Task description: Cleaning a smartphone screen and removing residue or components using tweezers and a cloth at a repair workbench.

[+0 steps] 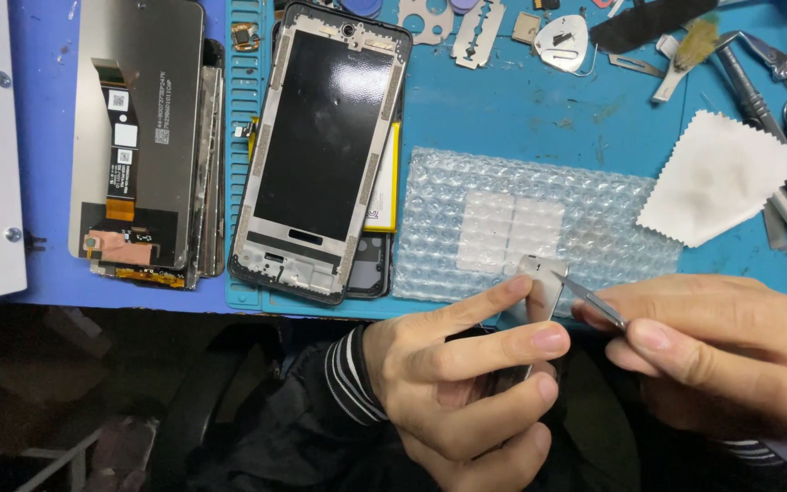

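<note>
Your work mat point(539, 118) is teal-blue, with a deeper blue surface point(47, 137) to its left. The phone frame point(325, 146) on it is black with pale grey edging, and a yellow strip of battery point(392, 182) peeks out beside it. The bubble wrap point(521, 219) is clear and dotted all over, the cloth point(717, 178) white (its edge zigzagged). Your cuff point(352, 378) shows black and white stripes, and the small part point(544, 282) you pinch is silver-grey.

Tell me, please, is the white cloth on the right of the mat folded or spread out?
Spread out: the white cloth lies flat in a single layer on the blue mat, its zigzag edges and corners all showing.
</note>
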